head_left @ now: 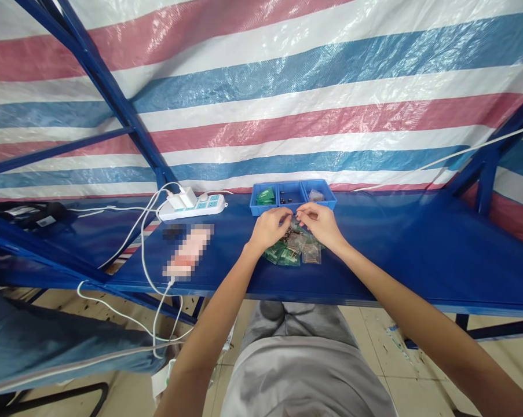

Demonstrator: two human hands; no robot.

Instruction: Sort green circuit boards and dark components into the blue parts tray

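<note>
My left hand (270, 227) and my right hand (322, 224) meet fingertip to fingertip over a small pile on the blue table. Both are closed in a pinch; whatever lies between the fingers is too small to name. Beneath them are green packets (287, 256), a clear bag (312, 253) of slim brownish pieces and some loose small dark pieces (289, 233). Just behind the hands stands a blue three-compartment tray (256, 212). Green packets (266, 196) lie in its left compartment, a few tiny dark pieces in the middle, and clear bags (316, 196) in the right.
A white power strip (200, 207) with plugged-in chargers and white cables sits left of the tray. Nearer lies a blurred-out pinkish object (189, 255) with a cable. Blue metal frame bars (113, 98) flank the table (400, 249); a striped sheet hangs behind. Another person's leg (70, 336) is at left.
</note>
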